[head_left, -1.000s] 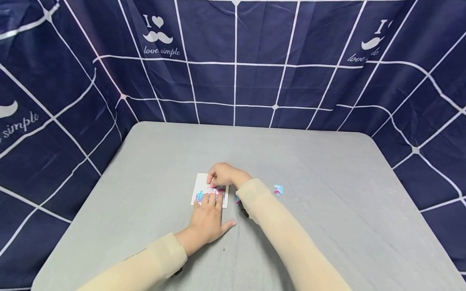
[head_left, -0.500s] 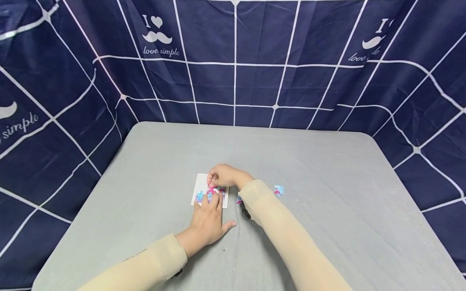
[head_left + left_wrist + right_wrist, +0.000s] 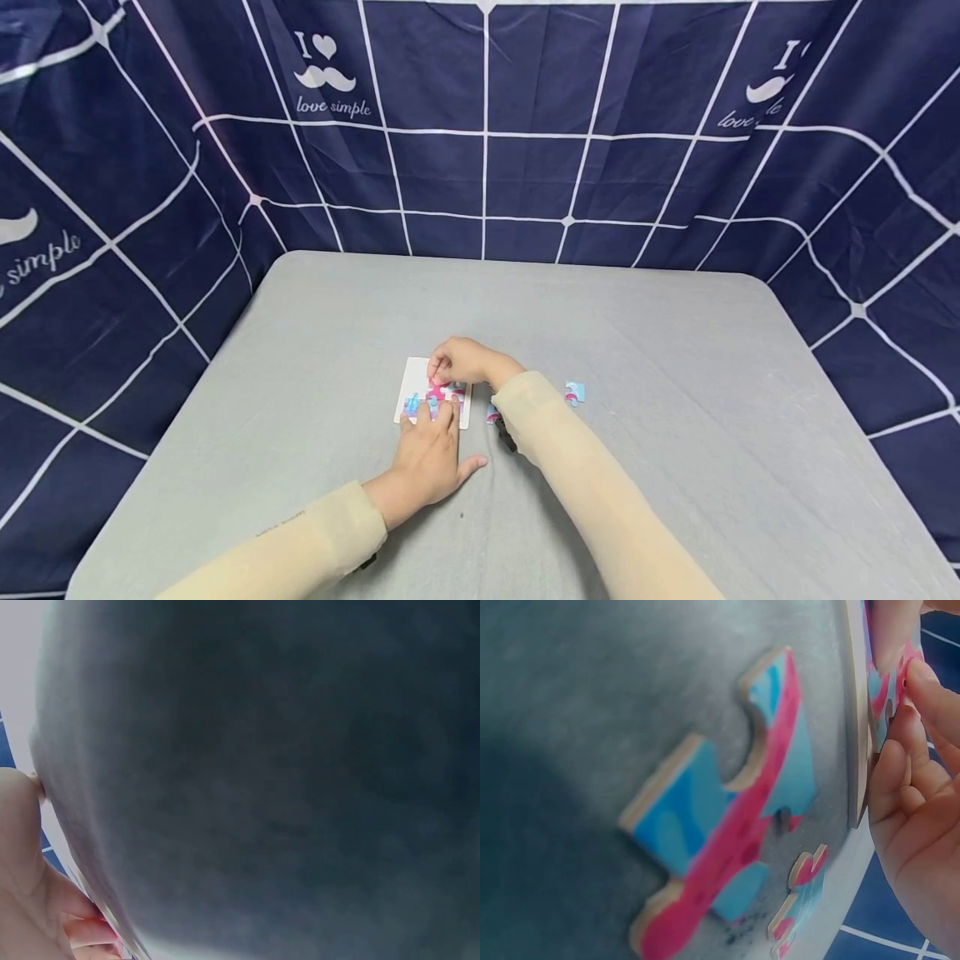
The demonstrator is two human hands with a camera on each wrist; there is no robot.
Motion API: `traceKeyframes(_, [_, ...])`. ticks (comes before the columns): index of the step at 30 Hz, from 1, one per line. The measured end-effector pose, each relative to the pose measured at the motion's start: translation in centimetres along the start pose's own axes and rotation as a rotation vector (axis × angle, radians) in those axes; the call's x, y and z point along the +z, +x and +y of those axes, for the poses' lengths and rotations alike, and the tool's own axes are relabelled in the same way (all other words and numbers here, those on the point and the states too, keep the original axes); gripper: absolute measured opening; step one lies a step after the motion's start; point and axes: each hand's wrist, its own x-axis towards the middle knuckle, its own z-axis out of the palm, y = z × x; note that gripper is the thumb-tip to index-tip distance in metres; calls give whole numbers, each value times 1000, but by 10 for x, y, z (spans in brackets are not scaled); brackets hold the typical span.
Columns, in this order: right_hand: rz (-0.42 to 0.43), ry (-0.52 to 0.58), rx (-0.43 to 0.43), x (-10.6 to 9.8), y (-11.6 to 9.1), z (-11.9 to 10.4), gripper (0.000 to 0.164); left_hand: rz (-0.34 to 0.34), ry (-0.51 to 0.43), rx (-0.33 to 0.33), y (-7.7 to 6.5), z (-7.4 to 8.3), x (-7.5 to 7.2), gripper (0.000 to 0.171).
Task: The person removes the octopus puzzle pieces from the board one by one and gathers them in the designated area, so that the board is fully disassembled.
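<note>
A white puzzle board [image 3: 412, 377] lies on the table in front of me, with colourful jigsaw pieces along its near and right parts. My left hand [image 3: 426, 454] rests flat over its near edge, fingers stretched onto the pieces and thumb out on the table. From the far right, my right hand [image 3: 463, 360] reaches in and pinches a pink jigsaw piece [image 3: 437, 392] low over the board. The right wrist view shows the right hand [image 3: 919, 802] with thumb and fingertips at the pink piece; a left finger touches the board beside it. In the left wrist view, part of the left hand [image 3: 30, 877] shows.
Two loose jigsaw pieces lie right of the board: a blue one with a pink band [image 3: 735, 810], partly under the right wrist in the head view, and another blue and pink piece [image 3: 574, 393] farther right. Grey cloth covers the table [image 3: 637, 333]; dark blue curtains [image 3: 540, 167] surround it.
The pink piece has come into fuller view between the right fingertips, lower toward the left fingers. The left fingers have drawn back slightly; the loose pieces have stayed put.
</note>
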Motion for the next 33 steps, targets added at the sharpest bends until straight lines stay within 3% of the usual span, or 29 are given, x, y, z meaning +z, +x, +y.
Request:
traceKeyframes(16, [-31,89,-17,-1,1,4,5,-32,-3,2,0,-2,1,89])
traceKeyframes(33, [-59,60,-51,-3,3,5,6,-39,-8,3,1,-4,1,90])
